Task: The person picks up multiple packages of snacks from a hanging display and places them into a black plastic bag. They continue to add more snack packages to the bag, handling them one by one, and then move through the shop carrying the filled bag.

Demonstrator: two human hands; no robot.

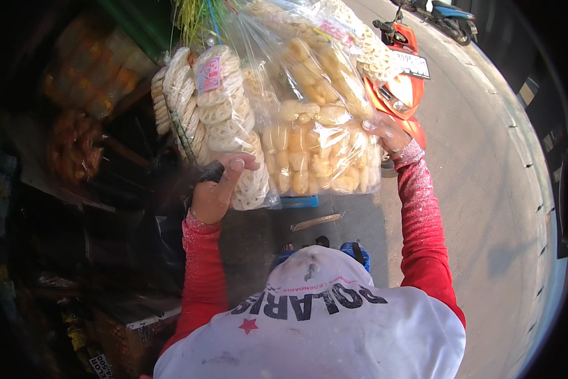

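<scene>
The right hand (392,135) pinched a clear bag of puffs (319,155), fingers nearly closed; the left hand (213,197), half-curled, overlapped bagged white rings (228,117), grip indeterminable.

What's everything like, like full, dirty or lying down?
Yellow snack bag: packed full
White ring snack bag: packed full
Right hand: touching the yellow snack bag
Left hand: grip unclear
Red sleeves: dusted white
White shirt: smudged
Orange motorbike: standing upright
Blue motorbike: upright
Stick: lying on the ground
</scene>
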